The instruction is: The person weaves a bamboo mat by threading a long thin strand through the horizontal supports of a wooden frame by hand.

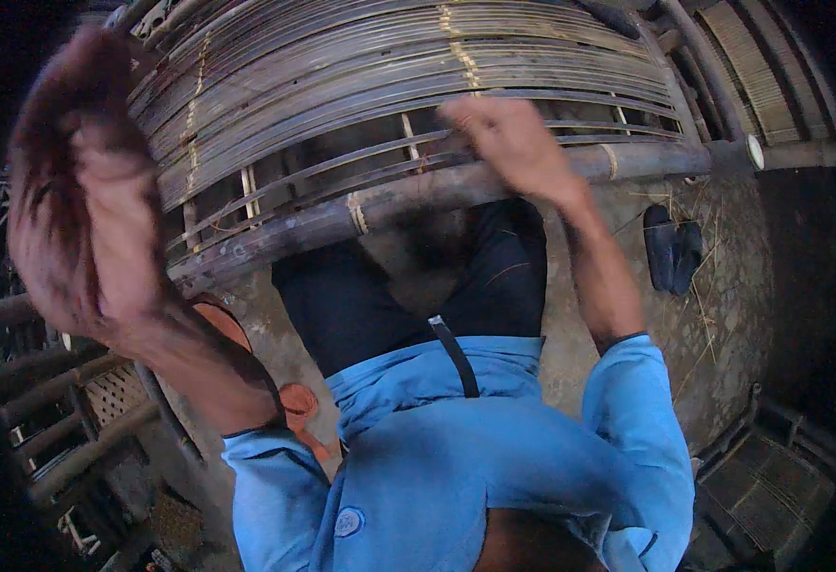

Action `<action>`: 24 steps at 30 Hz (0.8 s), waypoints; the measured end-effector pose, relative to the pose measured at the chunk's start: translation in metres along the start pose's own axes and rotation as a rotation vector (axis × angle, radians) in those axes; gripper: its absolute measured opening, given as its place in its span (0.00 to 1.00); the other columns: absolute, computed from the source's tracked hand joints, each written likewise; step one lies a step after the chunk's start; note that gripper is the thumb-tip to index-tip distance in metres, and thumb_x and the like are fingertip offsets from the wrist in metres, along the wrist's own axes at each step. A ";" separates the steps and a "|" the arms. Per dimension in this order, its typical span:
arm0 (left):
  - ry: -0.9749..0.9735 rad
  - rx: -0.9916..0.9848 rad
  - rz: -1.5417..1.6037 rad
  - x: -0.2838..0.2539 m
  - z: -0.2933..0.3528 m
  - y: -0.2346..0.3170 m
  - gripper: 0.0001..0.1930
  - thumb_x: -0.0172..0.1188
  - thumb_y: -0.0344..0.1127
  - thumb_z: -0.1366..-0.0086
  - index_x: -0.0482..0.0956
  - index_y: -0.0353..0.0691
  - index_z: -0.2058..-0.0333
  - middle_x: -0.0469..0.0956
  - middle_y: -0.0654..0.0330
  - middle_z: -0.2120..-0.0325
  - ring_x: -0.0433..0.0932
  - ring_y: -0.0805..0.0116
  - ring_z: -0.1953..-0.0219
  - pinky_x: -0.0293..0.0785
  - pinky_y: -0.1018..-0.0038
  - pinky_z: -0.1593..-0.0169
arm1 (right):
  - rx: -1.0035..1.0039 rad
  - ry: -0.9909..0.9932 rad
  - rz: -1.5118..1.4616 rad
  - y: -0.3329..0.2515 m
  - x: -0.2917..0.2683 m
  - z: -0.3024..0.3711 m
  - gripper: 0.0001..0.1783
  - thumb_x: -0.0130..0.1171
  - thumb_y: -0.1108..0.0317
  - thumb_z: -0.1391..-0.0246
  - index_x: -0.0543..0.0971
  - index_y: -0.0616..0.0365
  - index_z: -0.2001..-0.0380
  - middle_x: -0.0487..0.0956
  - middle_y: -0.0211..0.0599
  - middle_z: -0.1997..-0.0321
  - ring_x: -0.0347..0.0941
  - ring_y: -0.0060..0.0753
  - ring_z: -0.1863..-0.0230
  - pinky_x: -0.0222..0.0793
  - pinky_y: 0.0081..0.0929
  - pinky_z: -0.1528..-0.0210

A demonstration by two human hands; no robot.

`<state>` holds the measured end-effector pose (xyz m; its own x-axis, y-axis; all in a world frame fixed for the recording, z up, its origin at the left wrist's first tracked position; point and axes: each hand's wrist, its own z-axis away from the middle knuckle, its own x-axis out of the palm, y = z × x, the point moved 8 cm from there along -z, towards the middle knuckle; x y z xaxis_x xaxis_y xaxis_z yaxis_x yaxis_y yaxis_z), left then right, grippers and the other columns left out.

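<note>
In front of me lies a bamboo-slat platform, its thin slats bound by pale cross lashings and edged by a thick bamboo pole. My left hand is raised high at the left, close to the camera, over the platform's left end. Motion smears its fingers, so I cannot tell what they hold. My right hand is above the platform's near edge, by the widely spaced slats. Its fingers are curled together, and anything within them is too small or hidden to make out.
Dark slippers rest on the earthen floor at the right, among straw bits. Orange-brown round items are beside my left forearm. Bamboo framework stands at the left, and another slatted piece is at the lower right.
</note>
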<state>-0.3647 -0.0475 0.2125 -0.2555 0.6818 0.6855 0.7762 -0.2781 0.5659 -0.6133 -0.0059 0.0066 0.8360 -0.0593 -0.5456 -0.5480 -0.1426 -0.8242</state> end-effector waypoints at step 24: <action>0.778 -0.315 -2.111 -0.165 0.292 0.296 0.17 0.72 0.38 0.43 0.82 0.35 0.59 0.83 0.59 0.62 0.79 0.69 0.60 0.72 0.73 0.55 | 0.380 0.634 -0.714 0.067 -0.174 0.241 0.15 0.47 0.59 0.29 0.70 0.51 0.72 0.66 0.22 0.75 0.61 0.17 0.79 0.60 0.23 0.78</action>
<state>0.0755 -0.0447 0.1330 -0.4839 -0.2326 -0.8436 -0.8751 0.1304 0.4660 -0.8028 0.2329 0.0099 0.7717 -0.6097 0.1806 0.2022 -0.0340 -0.9788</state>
